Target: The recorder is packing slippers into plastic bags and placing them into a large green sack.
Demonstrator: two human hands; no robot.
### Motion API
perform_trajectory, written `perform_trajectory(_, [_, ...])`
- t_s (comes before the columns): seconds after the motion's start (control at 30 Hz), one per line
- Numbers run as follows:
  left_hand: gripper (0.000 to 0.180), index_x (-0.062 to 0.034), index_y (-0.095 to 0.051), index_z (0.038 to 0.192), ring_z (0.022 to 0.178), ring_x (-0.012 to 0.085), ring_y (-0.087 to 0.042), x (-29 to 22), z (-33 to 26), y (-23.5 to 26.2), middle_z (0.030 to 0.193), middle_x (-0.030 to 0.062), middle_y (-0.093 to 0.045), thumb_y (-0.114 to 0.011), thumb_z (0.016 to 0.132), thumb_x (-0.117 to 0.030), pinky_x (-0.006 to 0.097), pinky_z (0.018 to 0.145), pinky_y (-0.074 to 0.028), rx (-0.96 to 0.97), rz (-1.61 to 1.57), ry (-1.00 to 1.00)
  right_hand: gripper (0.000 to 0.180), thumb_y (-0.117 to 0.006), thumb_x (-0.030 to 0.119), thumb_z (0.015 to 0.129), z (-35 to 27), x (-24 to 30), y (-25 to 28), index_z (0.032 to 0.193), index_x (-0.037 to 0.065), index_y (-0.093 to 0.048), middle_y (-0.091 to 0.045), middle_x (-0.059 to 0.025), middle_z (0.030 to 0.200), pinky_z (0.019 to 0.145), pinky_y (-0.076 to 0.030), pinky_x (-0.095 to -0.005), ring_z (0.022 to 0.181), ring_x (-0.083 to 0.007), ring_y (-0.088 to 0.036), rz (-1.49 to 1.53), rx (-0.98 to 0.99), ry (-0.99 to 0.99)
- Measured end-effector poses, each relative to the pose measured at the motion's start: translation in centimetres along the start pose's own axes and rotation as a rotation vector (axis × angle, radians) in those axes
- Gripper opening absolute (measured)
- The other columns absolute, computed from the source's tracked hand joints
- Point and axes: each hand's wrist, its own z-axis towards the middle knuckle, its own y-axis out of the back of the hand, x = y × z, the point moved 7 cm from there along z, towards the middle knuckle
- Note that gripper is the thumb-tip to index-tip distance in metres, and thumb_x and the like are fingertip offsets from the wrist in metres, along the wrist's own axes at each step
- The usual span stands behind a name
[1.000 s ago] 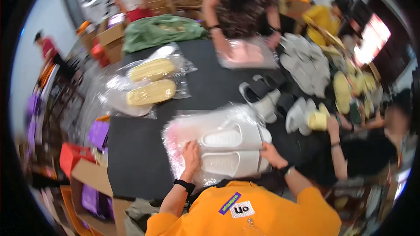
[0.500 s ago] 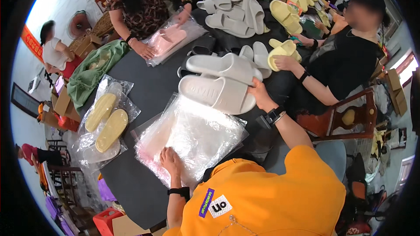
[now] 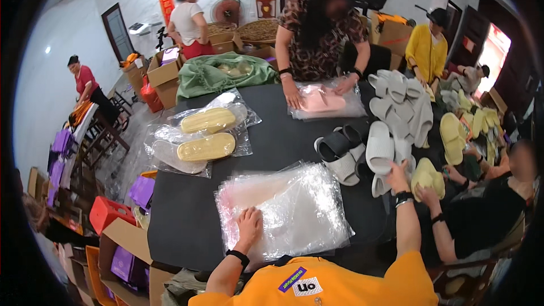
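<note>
My left hand [image 3: 249, 228] lies on a stack of clear plastic bags [image 3: 306, 207] at the near middle of the table, its fingers resting on the film. To the right, my right hand [image 3: 399, 175] grips the near end of a light grey slide sandal [image 3: 379, 146], which points away from me. Another pale slide is close beside it, partly hidden. Just left of them are black slides [image 3: 339, 146] and a grey slide [image 3: 343, 170]. A co-worker's hand on the right holds a yellow slide [image 3: 429, 177].
Bagged yellow-soled slippers [image 3: 207, 143] lie on the left of the dark table [image 3: 181, 215]. Across it, a person handles a bagged pink pair [image 3: 324, 101]. Grey slides [image 3: 401, 102] are heaped at the far right. An open carton [image 3: 122, 243] stands at the lower left.
My view has swung left and up. The pale slides in my right hand now point away, farther right of the bags. My left hand stays on the bag stack.
</note>
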Motion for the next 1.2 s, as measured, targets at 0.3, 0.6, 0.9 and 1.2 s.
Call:
perform_trajectory(0.3, [0.029,-0.0114,-0.057,0.107,0.116,0.0310,-0.043,-0.6,-0.9,2.3,0.119,0.0096,-0.052,-0.058,0.079,-0.016,0.044,0.095,-0.030,-0.044,0.007,0.073,0.060,-0.064,0.009,0.073,-14.1,-4.1,-16.5,0.127,-0.002,-0.039,-0.047,-0.0183,0.123,0.098,-0.033,-0.0358,0.117,-0.0284,-0.043,-0.568,0.532,0.437])
perform_trajectory(0.6, [0.055,-0.0132,-0.046,0.125,0.127,0.0408,-0.025,1.0,-0.4,5.3,0.137,0.0181,-0.031,-0.065,0.076,-0.029,0.057,0.098,-0.021,-0.125,0.255,0.340,0.076,-0.063,0.054,0.072,-21.3,-14.2,-17.6,0.137,0.025,-0.035,-0.008,-0.0184,0.148,0.100,-0.002,-0.0664,0.135,-0.0433,0.000,-1.614,0.706,0.432])
perform_trajectory(0.9, [0.078,-0.0125,-0.025,0.140,0.124,0.0396,-0.030,8.4,-2.5,3.9,0.138,0.0214,-0.029,-0.063,0.077,-0.038,0.054,0.097,-0.023,-0.042,-0.055,0.788,0.081,-0.070,0.048,0.068,-19.1,-15.0,-17.0,0.137,0.025,-0.034,0.001,-0.0256,0.147,0.102,-0.020,-0.0591,0.131,-0.0492,-0.014,-1.347,0.588,0.235])
perform_trajectory(1.2, [0.081,-0.0051,-0.023,0.138,0.116,0.0327,-0.043,9.3,-1.9,5.7,0.131,0.0223,-0.039,-0.066,0.075,-0.031,0.042,0.098,-0.032,-0.213,-0.339,0.952,0.083,-0.071,0.047,0.067,-19.7,-14.5,-17.4,0.137,0.027,-0.033,-0.004,-0.0217,0.148,0.102,-0.024,-0.0550,0.129,-0.0477,-0.021,-1.438,0.550,0.180])
